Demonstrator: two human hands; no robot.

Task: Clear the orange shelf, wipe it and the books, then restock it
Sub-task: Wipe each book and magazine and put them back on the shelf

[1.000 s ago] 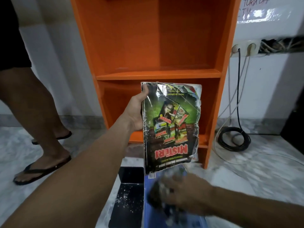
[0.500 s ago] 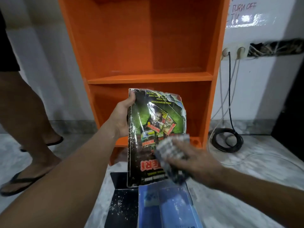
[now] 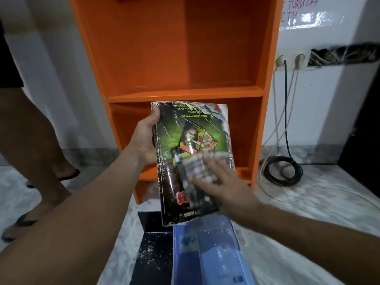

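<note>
1. book with the dark green cover is held upside down, upright, in front of the orange shelf's lower compartment; the left hand grips its left edge, thumb hooked over the front.
2. the right hand has come up from below the book and now lies on the cover's lower half, fingers spread flat, pressing a grey cloth against it; both look blurred.
3. on the floor underneath, a blue book and a black book lie side by side.
4. a bystander's legs stand left of the shelf, and a coiled cable lies to its right.
</note>
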